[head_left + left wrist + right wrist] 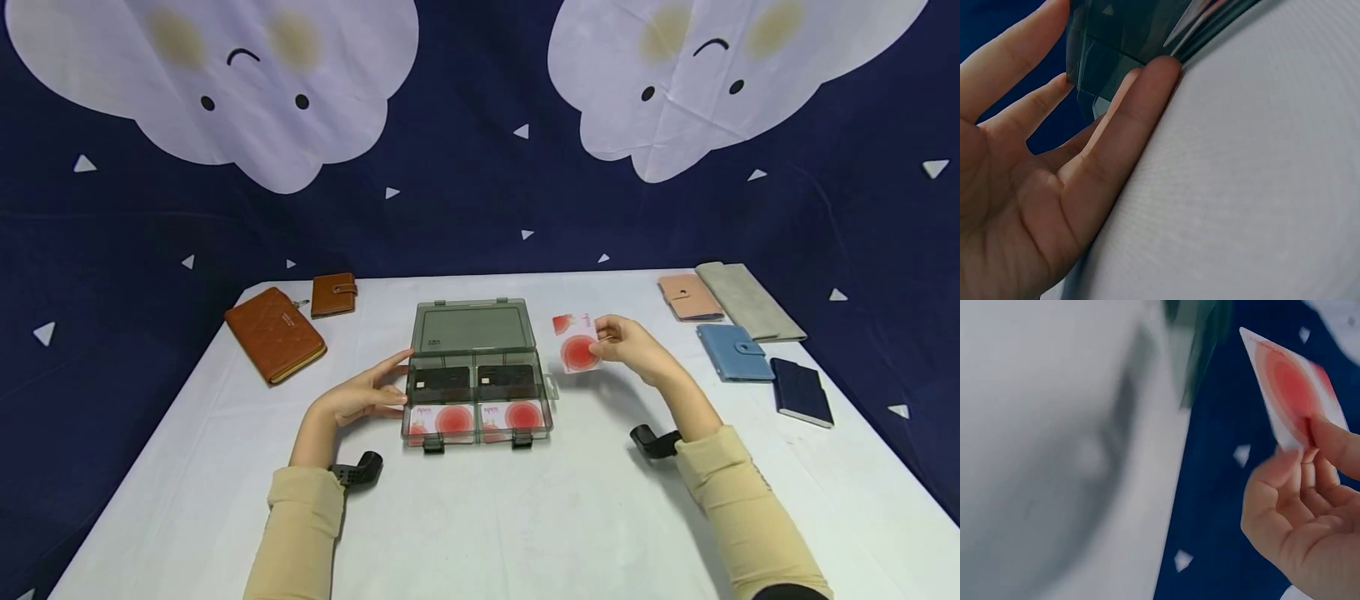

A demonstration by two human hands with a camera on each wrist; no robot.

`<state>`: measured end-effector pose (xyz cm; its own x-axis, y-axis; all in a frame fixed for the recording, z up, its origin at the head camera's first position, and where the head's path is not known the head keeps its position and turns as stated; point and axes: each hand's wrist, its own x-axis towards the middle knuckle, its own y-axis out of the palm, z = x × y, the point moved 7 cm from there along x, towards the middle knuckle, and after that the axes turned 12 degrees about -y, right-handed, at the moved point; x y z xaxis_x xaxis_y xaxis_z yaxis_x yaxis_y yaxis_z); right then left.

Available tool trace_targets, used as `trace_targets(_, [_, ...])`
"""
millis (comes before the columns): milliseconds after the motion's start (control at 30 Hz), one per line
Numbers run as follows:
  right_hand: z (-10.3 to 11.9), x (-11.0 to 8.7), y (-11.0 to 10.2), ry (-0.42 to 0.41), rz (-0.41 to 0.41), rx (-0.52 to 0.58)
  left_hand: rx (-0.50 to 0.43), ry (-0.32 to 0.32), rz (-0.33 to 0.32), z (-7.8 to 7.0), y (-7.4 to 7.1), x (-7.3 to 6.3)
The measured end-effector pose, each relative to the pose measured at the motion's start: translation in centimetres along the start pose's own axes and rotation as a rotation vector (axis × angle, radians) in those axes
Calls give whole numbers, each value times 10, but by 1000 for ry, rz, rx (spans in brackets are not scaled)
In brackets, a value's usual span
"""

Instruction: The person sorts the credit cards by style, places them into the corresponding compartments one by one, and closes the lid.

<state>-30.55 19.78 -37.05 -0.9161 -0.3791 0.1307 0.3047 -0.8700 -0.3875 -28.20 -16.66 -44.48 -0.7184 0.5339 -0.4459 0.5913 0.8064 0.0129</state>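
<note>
A translucent grey-green plastic storage box lies with its lid folded back in the middle of the table. Its back compartments hold two black chip cards, and its front ones hold two white cards with red circles. My left hand rests against the box's left side, fingers extended; in the left wrist view its fingertips touch the box wall. To the right of the box, my right hand pinches a white-and-red card between thumb and fingers, raised above the table.
A brown zip wallet and a small brown snap wallet lie at the back left. On the right are a pink wallet, a grey pouch, a blue wallet and a dark navy notebook. A dark curtain hangs behind.
</note>
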Motion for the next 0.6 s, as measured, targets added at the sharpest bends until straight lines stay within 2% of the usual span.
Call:
trace_targets(100, [18, 3, 18, -67, 10, -19, 1, 1, -1, 1, -1, 0])
trace_targets(267, [42, 3, 55, -160, 71, -103, -2, -6, -1, 3, -2, 2])
trace_targets(433, [53, 2, 91, -256, 154, -295, -8, -8, -7, 3, -2, 1])
trace_targets(600, [50, -2, 116, -345, 240, -505, 4, -1, -2, 1, 0, 0])
